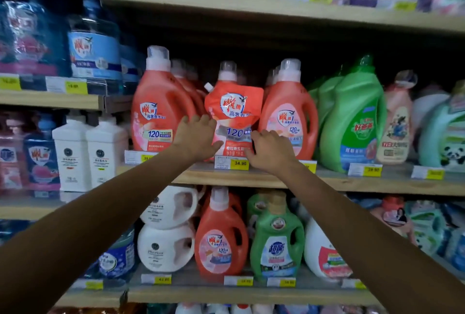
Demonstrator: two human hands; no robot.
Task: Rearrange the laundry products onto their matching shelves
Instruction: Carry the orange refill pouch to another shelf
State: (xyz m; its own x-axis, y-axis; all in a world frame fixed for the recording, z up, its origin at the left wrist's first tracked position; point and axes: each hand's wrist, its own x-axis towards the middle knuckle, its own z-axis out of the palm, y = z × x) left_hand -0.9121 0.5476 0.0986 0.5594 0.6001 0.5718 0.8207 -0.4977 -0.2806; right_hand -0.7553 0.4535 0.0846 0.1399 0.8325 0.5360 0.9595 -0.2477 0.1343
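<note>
An orange refill pouch [234,112] with a white spout stands on the middle shelf [352,183], between two orange detergent jugs, one at its left [158,105] and one at its right [289,112]. Another orange jug stands behind it. My left hand [198,137] grips the pouch's lower left side, thumb across its front. On the lower right side my right hand [270,149] holds the pouch with curled fingers. Both forearms reach up from below.
Green jugs [352,117] and a pale pink bottle [397,122] stand to the right on the same shelf. White square bottles [90,152] are at the left. The shelf below holds white, orange and green jugs [276,238]. Price tags [232,162] line the shelf edges.
</note>
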